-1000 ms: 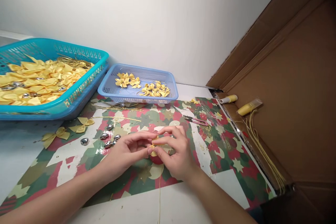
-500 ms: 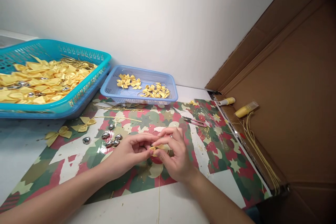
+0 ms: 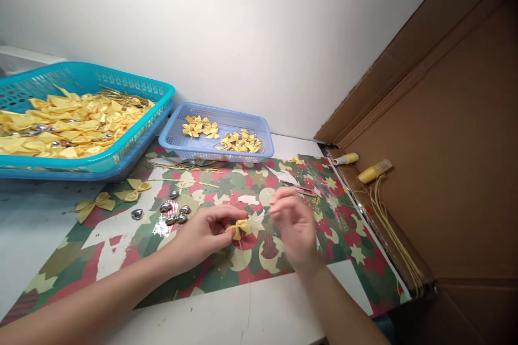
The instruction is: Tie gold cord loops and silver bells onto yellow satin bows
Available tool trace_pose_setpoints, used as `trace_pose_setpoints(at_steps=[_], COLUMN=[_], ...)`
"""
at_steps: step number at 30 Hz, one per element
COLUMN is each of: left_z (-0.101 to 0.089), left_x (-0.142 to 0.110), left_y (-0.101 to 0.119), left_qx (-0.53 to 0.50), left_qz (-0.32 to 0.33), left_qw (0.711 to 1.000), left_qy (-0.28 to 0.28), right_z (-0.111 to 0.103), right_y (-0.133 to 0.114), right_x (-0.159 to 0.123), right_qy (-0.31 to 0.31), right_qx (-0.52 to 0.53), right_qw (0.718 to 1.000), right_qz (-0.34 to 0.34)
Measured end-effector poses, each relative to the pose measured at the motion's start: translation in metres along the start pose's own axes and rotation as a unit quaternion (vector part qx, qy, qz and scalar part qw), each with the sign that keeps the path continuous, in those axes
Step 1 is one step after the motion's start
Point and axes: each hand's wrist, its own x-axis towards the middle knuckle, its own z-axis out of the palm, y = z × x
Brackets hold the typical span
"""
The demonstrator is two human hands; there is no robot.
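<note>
Between the thumb and fingers of my left hand (image 3: 212,229) is a small yellow ribbon bow (image 3: 242,228), held just over the patterned mat. A thin cord (image 3: 249,302) shows faintly below it, over the white table edge. My right hand (image 3: 294,223) is apart from the bow, to its right, with thumb and fingertips pinched together. It is smeared by motion, and what it grips is too fine to make out. Several silver heart-shaped bells (image 3: 182,218) lie left of my left hand. Two larger yellow bows (image 3: 95,205) rest farther left.
A turquoise basket (image 3: 141,129) full of yellow bows stands back left. Beside it is a blue basket (image 3: 214,152) with smaller bows. Pink-handled thread snips (image 3: 303,190) lie beyond my right hand. Yellow cords (image 3: 394,226) and two small tubes (image 3: 374,171) sit along the cardboard at right.
My right hand has left the bow and moved right and slightly up. My left hand keeps the bow, now more exposed. The cord below looks fainter and has shifted.
</note>
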Motion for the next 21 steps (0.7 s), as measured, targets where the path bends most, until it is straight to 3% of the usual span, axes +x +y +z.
trace_pose_setpoints(at_steps=[3,6,8,17,21], left_z=[0.001,0.002,0.003,0.002,0.001], left_x=[0.0,0.0,0.0,-0.001,0.0], left_y=[-0.001,-0.001,-0.001,0.0,-0.006], left_qx=[0.041,0.081,0.101,0.168,0.243], left_qz=[0.008,0.016,0.025,0.062,0.118], left_qw=[0.999,0.997,0.995,0.984,0.963], left_qy=[0.019,0.014,0.008,-0.017,0.011], right_z=[-0.035,-0.07,-0.081,-0.066,-0.06], right_y=[-0.018,-0.037,-0.046,-0.047,-0.042], right_x=[0.01,0.015,0.014,0.016,0.015], right_qy=[0.104,0.13,0.146,0.151,0.123], right_qx=[0.101,0.104,0.096,0.112,0.151], right_qw=[0.989,0.983,0.979,0.978,0.979], right_qz=[-0.033,-0.079,-0.103,-0.09,-0.056])
